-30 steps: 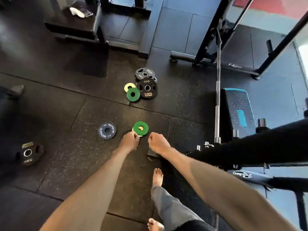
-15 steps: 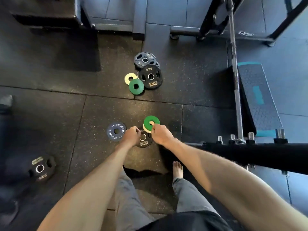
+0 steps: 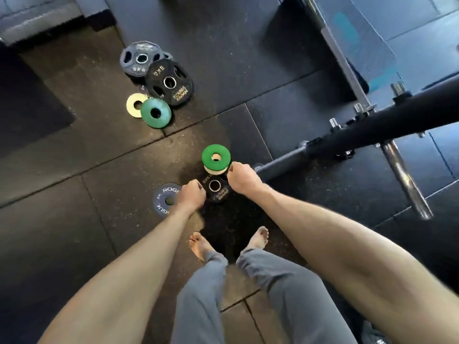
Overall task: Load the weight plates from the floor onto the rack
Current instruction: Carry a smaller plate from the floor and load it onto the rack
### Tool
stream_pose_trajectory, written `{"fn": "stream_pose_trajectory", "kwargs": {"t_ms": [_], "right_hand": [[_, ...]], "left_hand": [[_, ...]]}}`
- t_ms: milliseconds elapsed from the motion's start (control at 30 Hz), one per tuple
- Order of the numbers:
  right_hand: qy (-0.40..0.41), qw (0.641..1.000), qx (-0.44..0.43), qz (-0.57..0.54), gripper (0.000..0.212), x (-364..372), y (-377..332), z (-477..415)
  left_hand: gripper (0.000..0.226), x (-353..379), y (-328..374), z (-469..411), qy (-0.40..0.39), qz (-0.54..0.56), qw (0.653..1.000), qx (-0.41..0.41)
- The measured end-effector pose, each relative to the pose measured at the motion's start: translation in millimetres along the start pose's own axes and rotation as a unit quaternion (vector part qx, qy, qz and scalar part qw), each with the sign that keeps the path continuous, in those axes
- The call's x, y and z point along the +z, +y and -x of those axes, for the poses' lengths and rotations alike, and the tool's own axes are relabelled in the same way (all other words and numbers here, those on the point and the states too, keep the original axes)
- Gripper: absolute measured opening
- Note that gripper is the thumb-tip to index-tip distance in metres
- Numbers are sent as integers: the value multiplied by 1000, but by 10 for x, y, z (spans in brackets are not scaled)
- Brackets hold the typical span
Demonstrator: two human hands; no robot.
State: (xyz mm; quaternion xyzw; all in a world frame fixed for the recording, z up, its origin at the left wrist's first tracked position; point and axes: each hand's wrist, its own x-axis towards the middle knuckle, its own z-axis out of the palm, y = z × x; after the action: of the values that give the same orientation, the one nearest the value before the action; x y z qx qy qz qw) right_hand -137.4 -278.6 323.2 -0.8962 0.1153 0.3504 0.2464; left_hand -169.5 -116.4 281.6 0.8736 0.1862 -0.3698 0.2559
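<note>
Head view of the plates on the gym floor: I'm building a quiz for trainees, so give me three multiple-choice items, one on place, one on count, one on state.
1. Where is the Rogue plate?
A. Beside the left hand
B. On the bar
C. On the bench

2. How many green plates show?
A. One
B. Two
C. Four

3. What do both hands grip?
A. The bar
B. Nothing
C. A black plate

Key:
1 A, it lies flat on the floor at the left hand.
2 B, one near the right hand, one farther off.
3 C, each hand closes on one edge.
</note>
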Motion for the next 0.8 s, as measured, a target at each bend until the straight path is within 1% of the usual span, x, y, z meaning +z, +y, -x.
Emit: {"fn": "stream_pose_trajectory", "kwargs": {"t_ms": [167,333,400,467,533,700,800], "right_hand": [[-5,999,48,-10,29,756,615,-690],[-5,999,54,7,27,1617,1255,-1623],[6,999,45,12,26,1929,1434,-1982],[21,999,37,21,25,2206,1554,-2313],[34,999,27,34,25,2389,1611,-2555],[52,996,12,65,30,2907,1743,-3138],[58,996,12,71,37,3028,1796,-3305]], "left_hand": [[20,732,-409,-820,6,40,998,-52],[40,1709,-911,-1839,13,103,985,-137],[49,1978,-1012,-2113,20,123,977,-170],[64,2226,-1113,-2365,18,160,965,-206],[72,2394,-1199,-2543,21,190,954,-231],[64,2832,-1406,-2953,26,250,931,-266],[72,2988,-1414,-3058,52,225,939,-254]]}}
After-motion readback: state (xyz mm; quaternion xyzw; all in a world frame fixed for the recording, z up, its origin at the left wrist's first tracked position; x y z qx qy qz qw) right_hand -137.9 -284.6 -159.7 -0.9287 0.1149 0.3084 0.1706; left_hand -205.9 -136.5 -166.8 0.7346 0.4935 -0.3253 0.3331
